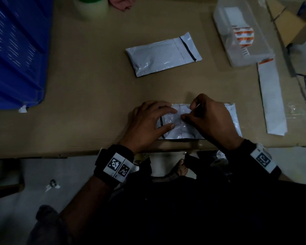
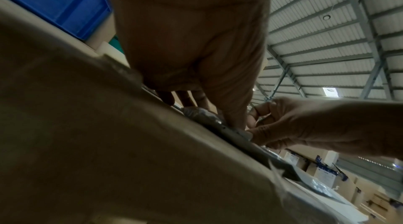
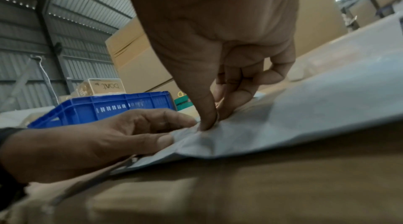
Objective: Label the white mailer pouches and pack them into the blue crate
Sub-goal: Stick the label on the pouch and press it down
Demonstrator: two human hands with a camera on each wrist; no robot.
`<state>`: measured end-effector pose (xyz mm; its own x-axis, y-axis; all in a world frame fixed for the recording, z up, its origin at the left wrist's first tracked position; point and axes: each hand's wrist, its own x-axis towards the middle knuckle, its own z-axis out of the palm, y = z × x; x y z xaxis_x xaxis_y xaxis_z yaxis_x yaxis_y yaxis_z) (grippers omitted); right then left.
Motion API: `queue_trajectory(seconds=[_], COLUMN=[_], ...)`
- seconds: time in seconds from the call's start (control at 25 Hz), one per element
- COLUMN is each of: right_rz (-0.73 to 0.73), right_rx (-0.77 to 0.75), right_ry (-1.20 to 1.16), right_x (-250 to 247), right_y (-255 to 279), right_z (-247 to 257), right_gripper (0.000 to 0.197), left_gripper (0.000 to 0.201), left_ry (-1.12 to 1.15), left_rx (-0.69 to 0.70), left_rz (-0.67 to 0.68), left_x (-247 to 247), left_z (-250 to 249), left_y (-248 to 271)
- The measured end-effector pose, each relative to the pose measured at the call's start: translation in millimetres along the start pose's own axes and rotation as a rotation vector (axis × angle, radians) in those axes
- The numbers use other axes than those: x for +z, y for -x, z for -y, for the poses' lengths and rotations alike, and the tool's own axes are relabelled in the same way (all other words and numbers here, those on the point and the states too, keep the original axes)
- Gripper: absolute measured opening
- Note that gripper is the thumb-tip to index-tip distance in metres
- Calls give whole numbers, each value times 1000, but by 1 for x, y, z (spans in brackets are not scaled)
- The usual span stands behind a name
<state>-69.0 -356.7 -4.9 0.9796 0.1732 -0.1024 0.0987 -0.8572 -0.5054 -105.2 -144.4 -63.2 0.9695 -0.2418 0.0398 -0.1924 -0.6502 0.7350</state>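
One white mailer pouch (image 1: 177, 119) lies at the cardboard-covered table's front edge, under both hands. My left hand (image 1: 154, 119) lies flat on its left end with fingers spread, over the black strip. My right hand (image 1: 193, 112) has thumb and forefinger curled and pinching the film of the pouch (image 3: 305, 115) near its red tear line, where it wrinkles. A thin pale edge shows in that pinch; I cannot tell whether it is a label. A second white pouch (image 1: 162, 53) lies alone at mid table. The blue crate (image 1: 12, 50) stands at the far left.
A clear plastic box (image 1: 244, 53) holding orange-and-white labels sits at the back right. A long white strip (image 1: 272, 99) lies below it. A tape roll (image 1: 90, 7) and pink cloth (image 1: 122, 2) are at the back. A cardboard box (image 1: 293, 23) is far right.
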Motion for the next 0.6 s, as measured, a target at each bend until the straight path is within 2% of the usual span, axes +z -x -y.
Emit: queue_trajectory(seconds=[0.16,0.28,0.36,0.44,0.52,0.6], right_rz=[-33,-44,-100,-184,-193,-114], right_rx=[35,89,8,-171,-324,-382], right_ry=[-23,-97,-50,77,184,302], right_x=[-7,-10,-12,-9,3,18], right_y=[-5,-7,-5,4,22,41], right_z=[-9,-24,-36,-41,-40,-38], right_gripper=[48,45,29,15,25,45], left_gripper=[40,40,42,49,60,68], left_ry=[1,-24,-61,-129,-220,-313], left_rx=[-8,-11,-5,9,38,62], left_rz=[2,16,23,45,69,89], left_x=[-1,-1,-1,-2,-2,-1], left_z=[1,1,1,1,-1,-4], left_y=[-1,0,1,2,3,2])
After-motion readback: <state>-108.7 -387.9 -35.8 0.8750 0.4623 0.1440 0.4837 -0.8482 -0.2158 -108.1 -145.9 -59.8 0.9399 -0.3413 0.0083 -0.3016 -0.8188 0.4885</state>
